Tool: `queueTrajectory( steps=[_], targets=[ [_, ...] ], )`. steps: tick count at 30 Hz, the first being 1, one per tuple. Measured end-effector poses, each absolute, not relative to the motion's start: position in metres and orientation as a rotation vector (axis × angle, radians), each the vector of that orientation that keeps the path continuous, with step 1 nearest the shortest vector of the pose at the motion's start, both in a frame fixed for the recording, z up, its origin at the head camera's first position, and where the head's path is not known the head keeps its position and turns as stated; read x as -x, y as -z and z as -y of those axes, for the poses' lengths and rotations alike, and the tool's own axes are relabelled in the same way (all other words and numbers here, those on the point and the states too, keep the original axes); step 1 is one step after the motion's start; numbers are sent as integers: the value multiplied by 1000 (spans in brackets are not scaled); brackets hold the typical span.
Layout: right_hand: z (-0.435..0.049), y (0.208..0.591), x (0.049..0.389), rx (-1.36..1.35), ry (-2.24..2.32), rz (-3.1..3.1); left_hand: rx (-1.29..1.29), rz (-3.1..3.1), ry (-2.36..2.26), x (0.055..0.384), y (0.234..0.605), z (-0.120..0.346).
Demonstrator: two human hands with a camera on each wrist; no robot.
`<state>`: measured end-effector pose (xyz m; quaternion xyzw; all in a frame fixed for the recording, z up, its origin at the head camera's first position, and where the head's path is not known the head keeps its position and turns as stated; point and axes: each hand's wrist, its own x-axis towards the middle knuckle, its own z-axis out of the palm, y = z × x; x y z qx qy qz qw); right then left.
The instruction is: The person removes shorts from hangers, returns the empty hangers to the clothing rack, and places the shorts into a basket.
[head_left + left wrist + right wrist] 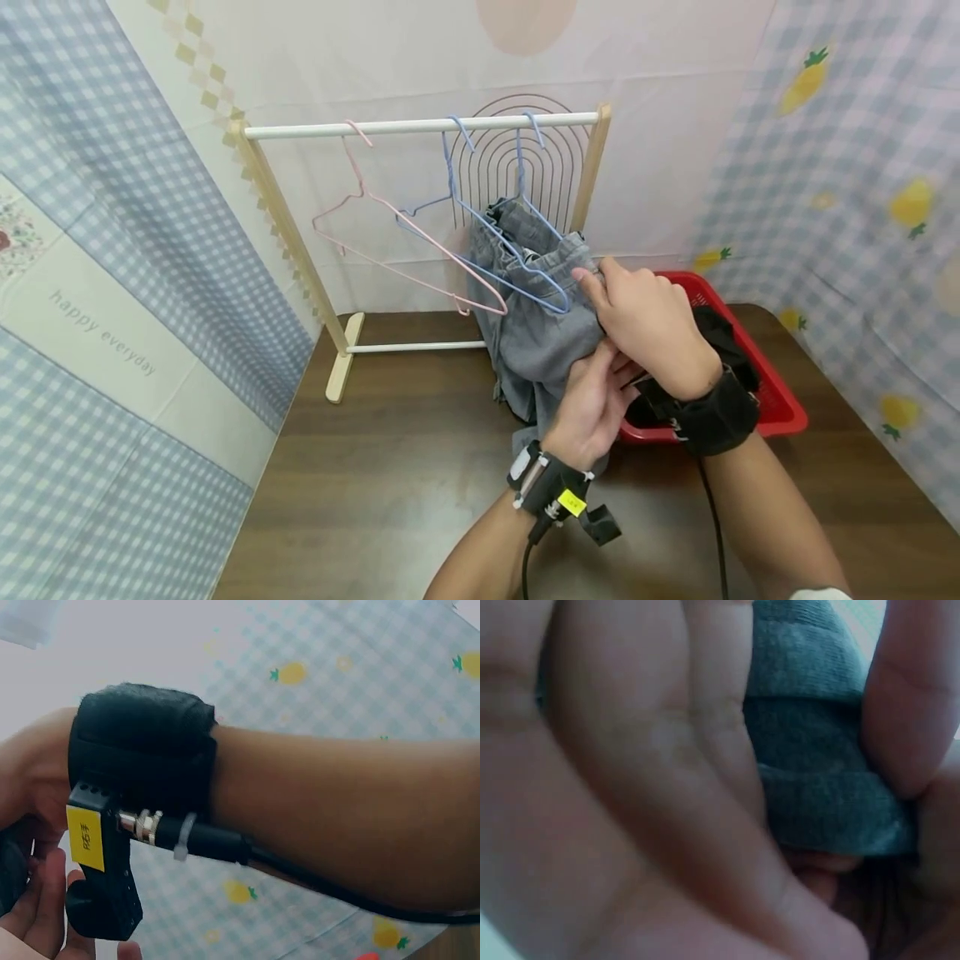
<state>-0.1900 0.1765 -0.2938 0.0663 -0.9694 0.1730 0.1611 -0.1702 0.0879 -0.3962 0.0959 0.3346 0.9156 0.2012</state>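
Observation:
Grey denim trousers (pixel 536 337) hang at the right end of the rack, their waistband around a blue hanger (pixel 521 179). My right hand (pixel 652 325) grips the waistband's near right side, thumb lying on top of the cloth. Just below it, my left hand (pixel 588 408) holds the cloth from underneath, its fingertips partly hidden behind the right hand. In the right wrist view, folded grey cloth (pixel 825 802) shows between fingers and thumb. The left wrist view catches the right forearm (pixel 337 817) with its black strap.
A pink hanger (pixel 408 229) and a second blue hanger (pixel 450 179) hang from the white rail (pixel 300 132). Right of the trousers, a red basket (pixel 780 408) holds black cloth. The wooden tabletop (pixel 360 492) extends to the left.

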Motion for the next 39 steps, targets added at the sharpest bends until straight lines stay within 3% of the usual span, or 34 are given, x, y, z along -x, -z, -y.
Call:
queueTrajectory(
  steps=[19, 39],
  targets=[
    [-167, 304, 192, -258, -473, 2595, -361, -1113, -2694, 187, 395, -81],
    [-173, 286, 188, -235, -505, 2528, -487, -1186, -2697, 192, 377, -85]
  ],
)
